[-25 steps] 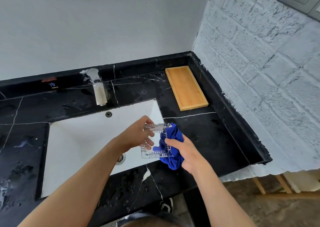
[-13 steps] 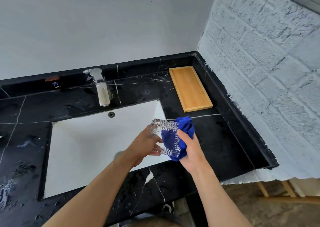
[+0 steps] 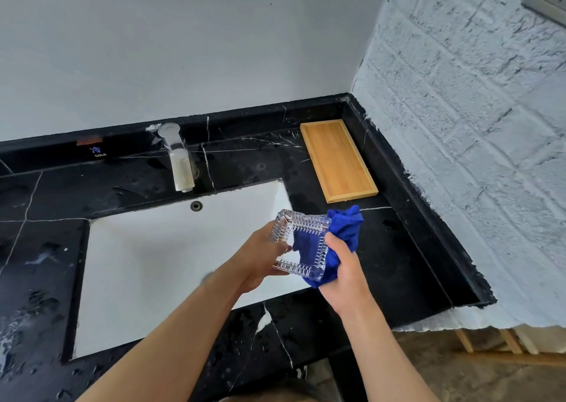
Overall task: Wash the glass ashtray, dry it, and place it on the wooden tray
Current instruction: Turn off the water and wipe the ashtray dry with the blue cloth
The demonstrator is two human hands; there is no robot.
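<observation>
Head view: left hand (image 3: 260, 257) grips glass ashtray (image 3: 301, 244) above sink (image 3: 153, 264); right hand (image 3: 343, 267), fingers closed on blue cloth (image 3: 343, 230), has shifted behind it. Drying continues; wooden tray (image 3: 337, 159) awaits.

Black marble bench (image 3: 395, 267) with thin white veins, wet in patches along its left side. White rectangular sink (image 3: 159, 267) set into the bench, with an overflow hole (image 3: 196, 206) in its back wall. Tap (image 3: 178, 159) standing upright just behind the sink, its spout pointing toward the basin. Small "COLD" label (image 3: 99, 152) on the black upstand, left of the tap. White-painted brick wall (image 3: 477, 132) on the right, carrying a grey socket plate (image 3: 548, 0) at the upper corner. Plain white wall (image 3: 183, 49) behind.
</observation>
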